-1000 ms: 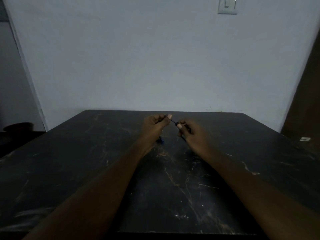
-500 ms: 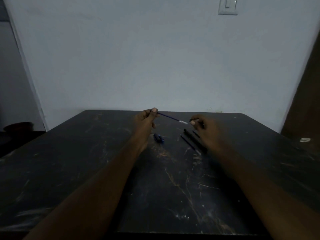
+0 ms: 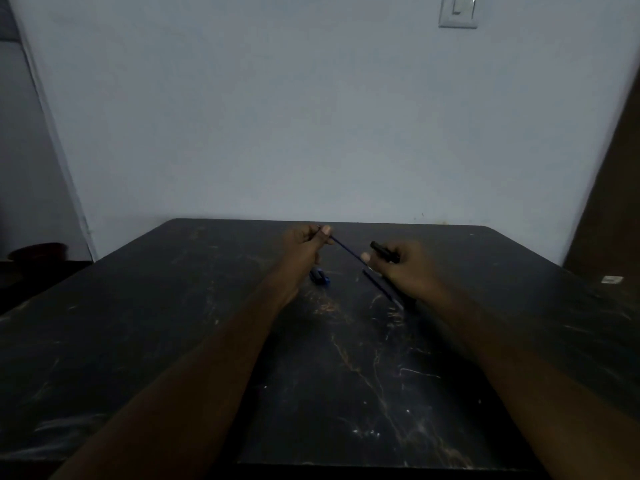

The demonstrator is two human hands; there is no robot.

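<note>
My left hand [image 3: 304, 242] pinches one end of a thin dark blue pen refill [image 3: 346, 249] above the far middle of the black table [image 3: 173, 341]. The refill slants down to the right, and its tip reaches the thumb of my right hand [image 3: 405, 268]. In that right hand I grip a short black pen part [image 3: 383, 252] that sticks out to the left. A small blue cap [image 3: 320, 276] lies on the table below my left hand. A thin dark pen barrel [image 3: 381, 287] lies on the table, partly under my right hand.
The scratched table meets a pale wall [image 3: 311, 116] at its far edge. A light switch [image 3: 458, 10] is high on the wall. A brown door [image 3: 620, 202] stands at the right, and a dark round object [image 3: 38, 251] sits at the far left.
My right hand has picked up the short black part from the table and come back toward the refill's tip. The left hand keeps holding the refill, now a little lower and nearer.
</note>
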